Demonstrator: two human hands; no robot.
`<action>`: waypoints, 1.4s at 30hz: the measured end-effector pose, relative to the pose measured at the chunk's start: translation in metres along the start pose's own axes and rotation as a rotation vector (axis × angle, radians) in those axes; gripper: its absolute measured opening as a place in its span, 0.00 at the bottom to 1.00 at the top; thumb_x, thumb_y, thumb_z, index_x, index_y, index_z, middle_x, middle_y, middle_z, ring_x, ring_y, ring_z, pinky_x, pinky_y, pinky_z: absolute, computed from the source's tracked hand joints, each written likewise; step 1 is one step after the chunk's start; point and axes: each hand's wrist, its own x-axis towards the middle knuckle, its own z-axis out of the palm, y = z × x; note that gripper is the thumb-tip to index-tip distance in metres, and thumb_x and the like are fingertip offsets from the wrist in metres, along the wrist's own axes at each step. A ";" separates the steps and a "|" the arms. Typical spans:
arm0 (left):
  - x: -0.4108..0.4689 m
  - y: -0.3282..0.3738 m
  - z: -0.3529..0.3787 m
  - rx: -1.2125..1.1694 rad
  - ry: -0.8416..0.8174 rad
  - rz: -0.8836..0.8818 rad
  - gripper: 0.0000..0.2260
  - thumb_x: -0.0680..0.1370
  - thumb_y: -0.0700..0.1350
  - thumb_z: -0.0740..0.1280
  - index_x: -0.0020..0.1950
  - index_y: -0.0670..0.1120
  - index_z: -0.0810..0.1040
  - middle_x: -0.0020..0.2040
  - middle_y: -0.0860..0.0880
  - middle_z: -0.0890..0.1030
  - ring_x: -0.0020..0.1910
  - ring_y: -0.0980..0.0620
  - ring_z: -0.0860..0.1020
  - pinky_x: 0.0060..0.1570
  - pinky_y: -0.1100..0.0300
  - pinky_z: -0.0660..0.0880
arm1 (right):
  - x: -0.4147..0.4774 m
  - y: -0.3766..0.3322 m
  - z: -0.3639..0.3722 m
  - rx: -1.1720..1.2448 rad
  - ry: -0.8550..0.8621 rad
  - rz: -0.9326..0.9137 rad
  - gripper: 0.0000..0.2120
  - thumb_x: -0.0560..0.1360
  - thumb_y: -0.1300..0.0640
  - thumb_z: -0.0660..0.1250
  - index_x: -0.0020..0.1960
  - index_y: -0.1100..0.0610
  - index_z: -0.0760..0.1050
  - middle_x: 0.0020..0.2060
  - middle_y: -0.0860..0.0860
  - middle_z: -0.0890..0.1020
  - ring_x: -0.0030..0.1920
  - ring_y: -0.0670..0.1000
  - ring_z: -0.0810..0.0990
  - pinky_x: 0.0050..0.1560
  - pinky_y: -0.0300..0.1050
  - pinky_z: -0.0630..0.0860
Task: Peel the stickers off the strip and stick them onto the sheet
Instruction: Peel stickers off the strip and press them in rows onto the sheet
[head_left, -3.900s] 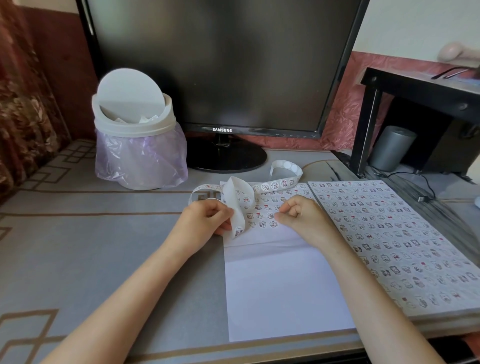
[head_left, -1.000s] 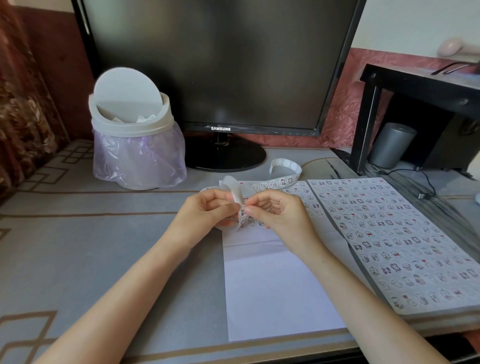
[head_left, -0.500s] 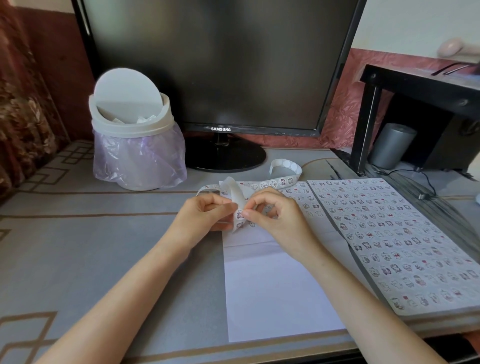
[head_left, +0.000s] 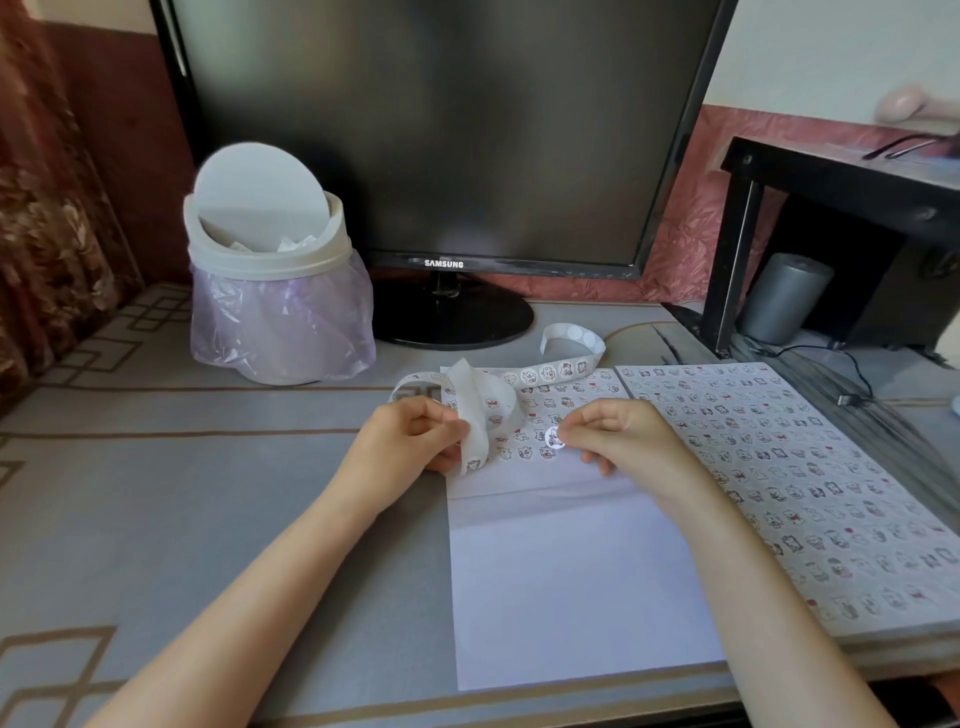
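Observation:
A white sheet (head_left: 571, 571) lies on the desk, its upper part covered in rows of small cartoon stickers. My left hand (head_left: 405, 441) pinches a curling white sticker strip (head_left: 480, 410) at the sheet's left edge; the strip loops back toward the monitor. My right hand (head_left: 623, 436) pinches one round sticker (head_left: 555, 436) at its fingertips, just above the sheet below the last sticker row.
A stack of sheets full of stickers (head_left: 779, 467) lies to the right. A white swing-lid bin (head_left: 275, 270) with a plastic liner stands at the back left, a black monitor (head_left: 441, 130) behind, and a black shelf (head_left: 841, 208) with a grey cylinder at the far right.
My right hand has drawn away from the strip to the right with a peeled sticker in its fingertips. My left hand still holds the strip.

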 end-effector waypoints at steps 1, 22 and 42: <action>0.000 0.000 0.000 0.006 -0.001 0.003 0.04 0.76 0.40 0.68 0.41 0.43 0.78 0.38 0.45 0.84 0.35 0.51 0.81 0.48 0.58 0.79 | 0.001 0.001 -0.001 -0.006 0.011 0.022 0.01 0.72 0.62 0.71 0.43 0.59 0.80 0.29 0.46 0.81 0.25 0.41 0.72 0.28 0.34 0.68; 0.001 -0.001 0.001 0.045 -0.005 0.017 0.03 0.76 0.41 0.68 0.42 0.43 0.78 0.39 0.45 0.84 0.37 0.50 0.81 0.52 0.53 0.79 | 0.010 0.011 -0.004 -0.176 0.066 0.011 0.03 0.71 0.61 0.72 0.43 0.61 0.80 0.29 0.50 0.77 0.19 0.38 0.68 0.22 0.28 0.62; 0.001 -0.002 0.001 0.054 -0.015 0.023 0.03 0.76 0.40 0.68 0.42 0.43 0.77 0.41 0.44 0.84 0.38 0.50 0.81 0.48 0.59 0.79 | 0.012 0.015 0.000 -0.247 0.112 -0.028 0.06 0.69 0.60 0.73 0.35 0.52 0.78 0.30 0.47 0.78 0.31 0.44 0.74 0.34 0.39 0.68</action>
